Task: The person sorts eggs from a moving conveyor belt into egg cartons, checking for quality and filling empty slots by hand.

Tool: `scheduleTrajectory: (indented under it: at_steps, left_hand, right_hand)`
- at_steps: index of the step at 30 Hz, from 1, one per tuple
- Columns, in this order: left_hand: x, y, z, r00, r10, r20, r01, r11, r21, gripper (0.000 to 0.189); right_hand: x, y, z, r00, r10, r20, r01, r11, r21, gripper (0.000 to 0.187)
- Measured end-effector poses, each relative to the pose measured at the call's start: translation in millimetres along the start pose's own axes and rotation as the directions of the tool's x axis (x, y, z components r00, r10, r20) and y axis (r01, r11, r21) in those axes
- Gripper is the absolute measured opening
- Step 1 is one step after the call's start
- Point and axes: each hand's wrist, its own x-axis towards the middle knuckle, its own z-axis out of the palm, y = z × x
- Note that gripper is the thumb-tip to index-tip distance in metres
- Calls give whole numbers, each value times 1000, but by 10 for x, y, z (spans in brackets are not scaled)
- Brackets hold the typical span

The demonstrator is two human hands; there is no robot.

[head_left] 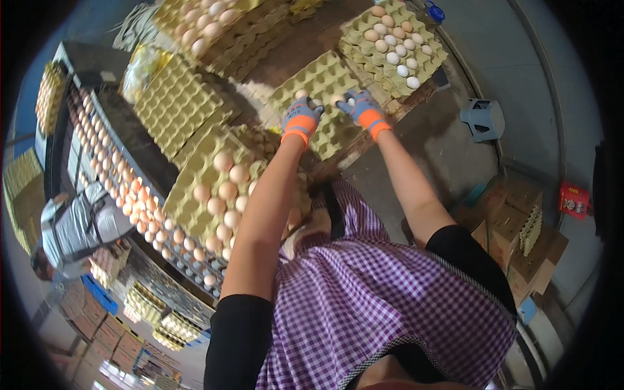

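My left hand (301, 117), in a grey glove with an orange cuff, is over a pulp egg tray (317, 80), its fingers curled round eggs, one of them a pale brown egg (302, 93). My right hand (361, 108), gloved alike, is at the tray's right part, fingers on eggs, with a light brown egg (337, 99) at its fingertips. The rest of this tray shows bare cups. Beyond it to the right lies a tray of white and brown eggs (400, 50). Nearer, left of my left arm, is a partly filled tray (190, 180) with larger-looking brown eggs.
Stacked empty trays (175, 105) stand left, and a filled stack (209, 29) stands behind. An egg conveyor (122, 170) curves along the left, with a co-worker (80, 224) beyond it. A plastic stool (482, 120) and cardboard boxes (507, 219) are at the right.
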Motion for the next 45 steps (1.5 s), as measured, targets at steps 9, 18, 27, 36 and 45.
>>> scheduleTrajectory:
  at_steps: [9, 18, 27, 36, 45]
  left_hand:
    - [446, -90, 885, 948, -216, -233, 192, 974, -122, 52]
    - [1129, 94, 760, 897, 13, -443, -170, 933, -318, 34]
    - [116, 890, 643, 915, -85, -394, -80, 919, -385, 76]
    - [-2081, -673, -1362, 614, 229, -756, -226, 968, 109, 58]
    - [-2319, -1778, -1532, 678, 409, -610, -85, 869, 488, 38]
  right_hand:
    - [404, 114, 224, 998, -53, -45, 50, 997, -57, 57]
    - [939, 258, 389, 926, -112, -360, 243, 908, 342, 40]
    - [1266, 104, 243, 858, -312, -408, 364, 930, 55, 50]
    - [-1079, -2363, -119, 574, -819, 7, 800, 563, 206, 57]
    - [-1190, -2682, 75, 520, -849, 92, 854, 514, -82, 45]
